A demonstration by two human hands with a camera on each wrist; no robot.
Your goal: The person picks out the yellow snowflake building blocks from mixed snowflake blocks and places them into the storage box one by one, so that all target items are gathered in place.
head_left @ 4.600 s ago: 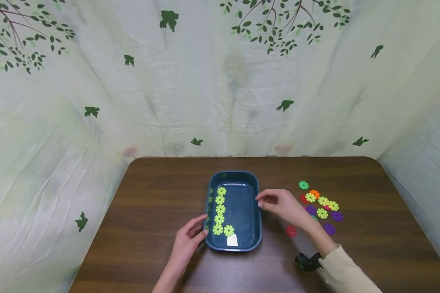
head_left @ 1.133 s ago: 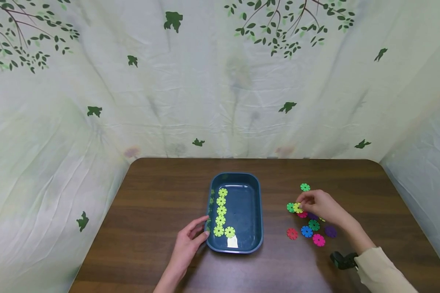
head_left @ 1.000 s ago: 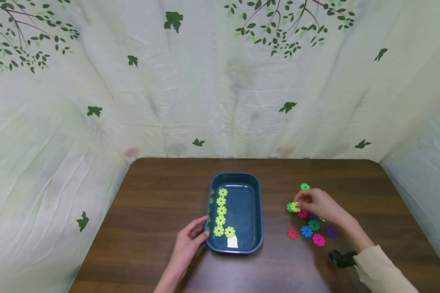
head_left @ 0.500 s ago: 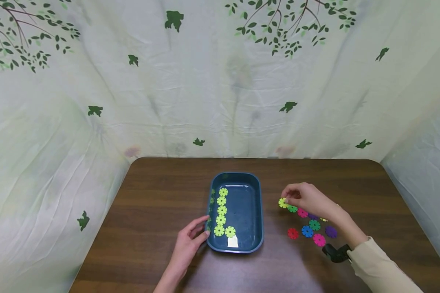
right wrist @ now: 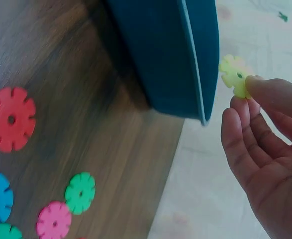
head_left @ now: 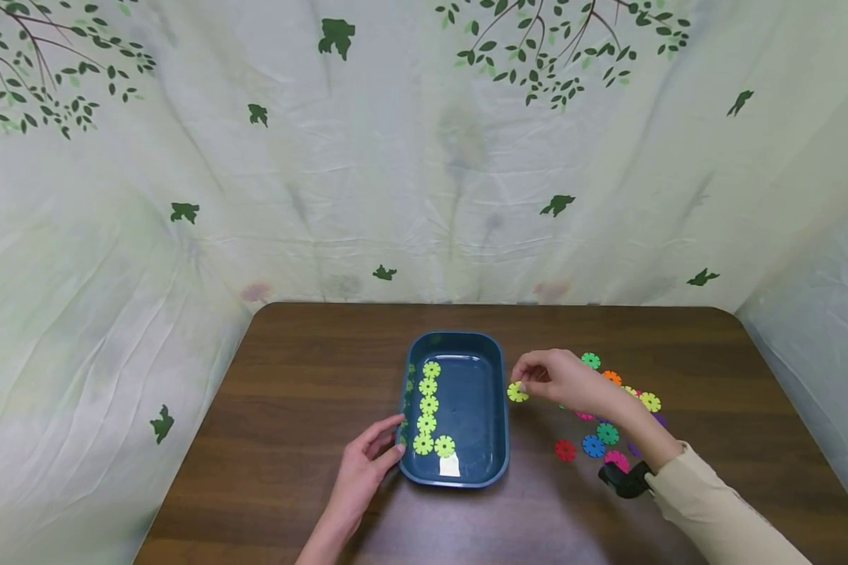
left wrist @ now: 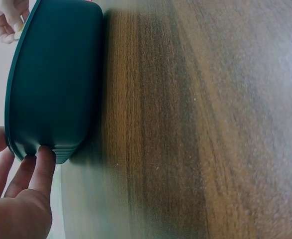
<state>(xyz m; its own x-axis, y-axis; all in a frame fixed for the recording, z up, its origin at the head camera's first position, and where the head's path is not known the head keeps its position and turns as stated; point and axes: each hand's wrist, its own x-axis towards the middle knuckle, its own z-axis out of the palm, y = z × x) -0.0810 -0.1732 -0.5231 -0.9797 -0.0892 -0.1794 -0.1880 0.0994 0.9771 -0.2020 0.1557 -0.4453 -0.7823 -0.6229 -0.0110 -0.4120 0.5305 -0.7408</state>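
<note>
My right hand pinches a yellow interlocking flower disc between thumb and fingertips. It is just outside the right wall of a dark blue tray; in the right wrist view the notched disc is above the rim level. Inside the tray, several yellow discs line the left side, with one more yellow disc beside the lowest, forming an L. My left hand holds the tray's left edge; in the left wrist view its fingertips touch the outer wall.
Right of the tray lie several loose discs, including a red disc, a blue disc, an orange disc and a yellow disc. My right forearm covers part of them. A patterned curtain hangs behind the brown table.
My right hand has lifted a yellow disc from the loose group and moved left to beside the tray. Several loose discs have shifted since the earliest frame. My left hand stays at the tray.
</note>
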